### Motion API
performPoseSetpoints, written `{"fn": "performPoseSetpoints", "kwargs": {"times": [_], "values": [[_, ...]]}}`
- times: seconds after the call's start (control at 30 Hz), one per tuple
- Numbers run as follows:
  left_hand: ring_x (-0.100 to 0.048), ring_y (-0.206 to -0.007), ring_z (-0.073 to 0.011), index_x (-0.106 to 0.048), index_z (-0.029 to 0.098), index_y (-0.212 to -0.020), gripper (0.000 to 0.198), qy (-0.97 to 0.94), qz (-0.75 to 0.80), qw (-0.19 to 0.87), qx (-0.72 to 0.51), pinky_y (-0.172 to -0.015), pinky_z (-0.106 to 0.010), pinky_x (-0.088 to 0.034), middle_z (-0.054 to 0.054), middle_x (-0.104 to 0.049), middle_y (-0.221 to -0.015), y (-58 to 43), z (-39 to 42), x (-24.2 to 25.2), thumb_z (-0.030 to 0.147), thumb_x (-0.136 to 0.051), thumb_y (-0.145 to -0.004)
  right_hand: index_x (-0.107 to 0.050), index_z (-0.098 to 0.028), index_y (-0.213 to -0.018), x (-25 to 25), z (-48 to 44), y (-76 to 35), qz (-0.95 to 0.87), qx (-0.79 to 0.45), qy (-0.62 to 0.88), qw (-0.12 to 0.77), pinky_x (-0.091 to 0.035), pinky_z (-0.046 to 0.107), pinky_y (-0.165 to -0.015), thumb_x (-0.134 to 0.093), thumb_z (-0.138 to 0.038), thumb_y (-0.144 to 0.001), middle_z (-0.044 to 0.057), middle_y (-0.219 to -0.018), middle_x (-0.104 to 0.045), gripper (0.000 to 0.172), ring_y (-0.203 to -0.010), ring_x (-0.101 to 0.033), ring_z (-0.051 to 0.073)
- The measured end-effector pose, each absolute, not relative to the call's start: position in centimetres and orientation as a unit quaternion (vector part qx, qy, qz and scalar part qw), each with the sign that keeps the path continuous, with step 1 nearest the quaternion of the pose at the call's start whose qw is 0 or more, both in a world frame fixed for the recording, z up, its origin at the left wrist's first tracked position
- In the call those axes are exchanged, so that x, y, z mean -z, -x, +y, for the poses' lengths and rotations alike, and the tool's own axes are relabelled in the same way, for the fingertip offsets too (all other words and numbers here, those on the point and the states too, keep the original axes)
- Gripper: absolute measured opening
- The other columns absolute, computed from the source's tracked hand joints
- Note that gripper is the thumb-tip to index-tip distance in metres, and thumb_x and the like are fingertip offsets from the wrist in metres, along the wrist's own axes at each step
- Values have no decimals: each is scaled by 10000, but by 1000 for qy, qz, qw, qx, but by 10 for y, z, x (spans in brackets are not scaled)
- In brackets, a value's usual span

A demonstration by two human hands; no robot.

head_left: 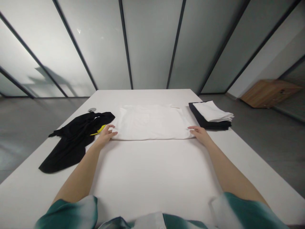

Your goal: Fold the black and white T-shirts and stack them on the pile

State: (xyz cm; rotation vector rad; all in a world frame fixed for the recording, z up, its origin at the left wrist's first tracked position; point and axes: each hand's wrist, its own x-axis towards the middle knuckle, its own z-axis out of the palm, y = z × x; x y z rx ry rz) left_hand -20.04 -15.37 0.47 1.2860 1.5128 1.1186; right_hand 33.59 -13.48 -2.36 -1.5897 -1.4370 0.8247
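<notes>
A white T-shirt lies spread and folded into a wide rectangle on the white table, its straight near edge running from hand to hand. At its near left corner my left hand is closed, thumb and fingers pinching the fabric. My right hand grips the near right corner in the same way. Left of my left hand lies a crumpled black garment, with a bright yellow piece showing beside it. Beyond my right hand sits a stack of folded clothes, white ones on top of black ones.
The white table stretches from my body to a far edge near frosted glass panels. A small round grey disc lies behind the black garment. A wooden cabinet stands on the floor at the right.
</notes>
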Motion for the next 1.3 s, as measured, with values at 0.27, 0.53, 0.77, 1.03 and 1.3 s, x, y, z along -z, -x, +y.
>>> {"fn": "performPoseSetpoints", "kwargs": {"times": [0.27, 0.53, 0.77, 1.03, 1.3], "values": [[-468, -610, -95, -472, 225, -788, 422, -473, 505, 440, -572, -567, -202, -349, 61, -464, -689, 207, -149, -4, 320, -801, -541, -727, -140, -819, 18, -136, -334, -539, -341, 632, 441, -253, 245, -450, -626, -402, -560, -58, -458, -434, 382, -448, -331, 100], [-466, -614, -103, -488, 218, -798, 366, -517, 532, 312, -594, -598, -226, -373, 56, -479, -689, 211, -143, 0, 337, -735, -555, -722, -155, -789, 15, -138, -336, -522, -306, 647, 463, -288, 257, -471, -584, -365, -567, -23, -512, -494, 336, -489, -399, 131], [-503, -558, -181, -508, 229, -726, 206, -572, 745, 128, -318, -587, -295, -369, 32, -489, -529, 221, -151, -4, 427, -554, -754, -712, -164, -753, 19, -136, -344, -585, -120, 708, 377, -329, 292, -516, -528, -411, -691, 6, -470, -500, 313, -494, -448, 177], [-616, -960, -268, -595, 203, -901, 251, -731, 631, -9, -258, -861, -377, -466, -106, -655, -958, 199, -149, 0, 409, -480, -817, -690, -193, -843, 22, -132, -332, -740, 78, 563, 360, -479, 397, -855, -486, -328, -830, 120, -887, -720, 245, -881, -639, 267], [-659, -845, -279, -651, 197, -944, 244, -713, 700, 34, -11, -738, -363, -460, -91, -699, -871, 190, -150, -15, 309, -483, -806, -693, -177, -840, 31, -130, -315, -806, 9, 550, 217, -469, 371, -849, -501, -274, -852, 112, -887, -687, 215, -890, -614, 253]]}}
